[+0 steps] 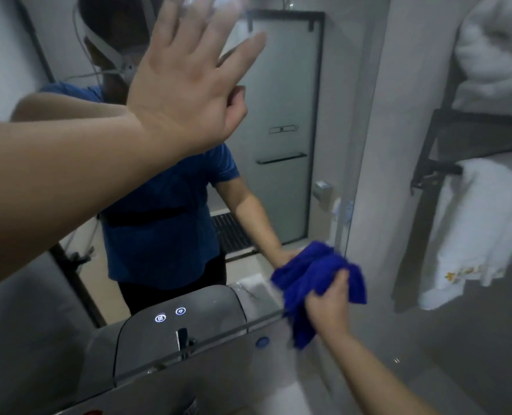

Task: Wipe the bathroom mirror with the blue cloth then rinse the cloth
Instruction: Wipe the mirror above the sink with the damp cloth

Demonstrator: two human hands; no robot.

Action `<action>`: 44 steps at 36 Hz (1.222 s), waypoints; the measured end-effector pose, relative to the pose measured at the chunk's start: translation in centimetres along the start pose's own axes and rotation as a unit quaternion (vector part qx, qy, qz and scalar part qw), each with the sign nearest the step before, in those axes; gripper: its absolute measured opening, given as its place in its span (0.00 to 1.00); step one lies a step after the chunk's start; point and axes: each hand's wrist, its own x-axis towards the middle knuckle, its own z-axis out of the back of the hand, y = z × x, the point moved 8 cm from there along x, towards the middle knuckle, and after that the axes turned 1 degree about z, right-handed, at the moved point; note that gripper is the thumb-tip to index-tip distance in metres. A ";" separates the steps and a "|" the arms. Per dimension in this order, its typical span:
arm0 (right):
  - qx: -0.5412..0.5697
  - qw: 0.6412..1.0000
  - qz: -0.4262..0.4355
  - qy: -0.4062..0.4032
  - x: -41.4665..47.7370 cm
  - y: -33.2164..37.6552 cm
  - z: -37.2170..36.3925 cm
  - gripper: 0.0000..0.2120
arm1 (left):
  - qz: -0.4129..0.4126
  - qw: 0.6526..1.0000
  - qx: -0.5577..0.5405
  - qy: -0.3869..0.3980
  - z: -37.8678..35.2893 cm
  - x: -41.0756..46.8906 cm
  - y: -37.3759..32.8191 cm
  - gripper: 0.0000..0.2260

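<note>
So the blue cloth (pixel 317 283) is a fuzzy, plush thing, all bunched up, sitting right at the lower right corner of the mirror (pixel 278 100) against the smooth glass. The right hand (pixel 328 304) has its fingers curled round it, thumb on top, wrist angled up. The left hand (pixel 186 85) is raised high near the top edge, fingers straight and spread, palm facing the glass; the tips are blurry. Fluffy white towels (pixel 482 229) hang off a black metal rack (pixel 470 136) to the right.
</note>
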 end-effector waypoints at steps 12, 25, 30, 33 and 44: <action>0.083 0.942 0.242 -0.216 8.2 22.4 8.5 0.21 | 0.009 1.000 -0.007 0.000 0.4 0.0 0.1 0.29; -0.077 0.988 -0.039 0.125 -10.0 2.4 -7.5 0.22 | 0.009 0.999 0.010 0.038 0.1 -0.4 0.0 0.29; -0.070 0.926 -0.013 0.371 -15.8 5.7 -10.0 0.21 | 0.013 0.997 -0.030 0.069 1.1 -0.6 0.5 0.29; -0.108 0.876 0.036 0.469 -17.4 8.6 -9.0 0.13 | 0.032 0.994 -0.070 0.079 2.4 -0.9 0.3 0.28; -0.083 0.894 0.116 0.425 -17.3 19.4 -1.1 0.07 | 0.369 0.733 -0.495 0.284 3.9 -28.9 -6.0 0.15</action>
